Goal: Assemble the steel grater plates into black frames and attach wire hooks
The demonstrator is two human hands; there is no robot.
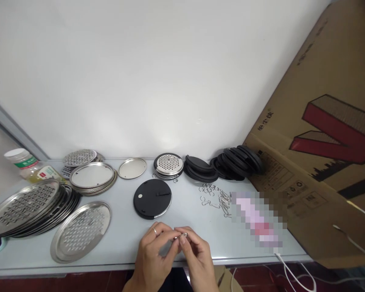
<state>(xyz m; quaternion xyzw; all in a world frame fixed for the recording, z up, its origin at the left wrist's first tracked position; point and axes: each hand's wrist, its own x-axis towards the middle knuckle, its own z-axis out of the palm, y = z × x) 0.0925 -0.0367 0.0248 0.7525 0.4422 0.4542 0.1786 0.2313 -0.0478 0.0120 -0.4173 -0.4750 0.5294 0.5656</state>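
Near the table's front edge, my left hand (pixel 155 251) and my right hand (pixel 196 255) meet fingertip to fingertip. Both pinch a small silvery metal ring (pixel 184 235), mostly covered by the fingers. Just beyond them lies a round black disc (pixel 152 198) with a white dot and a slot. To the right, loose metal rings (pixel 209 188) are scattered beside a row of wire clips (pixel 224 203). Behind the disc, a perforated round grater (pixel 169 164) tops a small stack, with a ring and clip next to it.
At left stand a stack of large round graters (pixel 27 207), a single grater plate (pixel 81 231), stacked metal discs (pixel 93 175) and a white-lidded jar (pixel 21 162). Black discs (pixel 237 162) lean at the back right. A large cardboard box (pixel 322 162) borders the right side.
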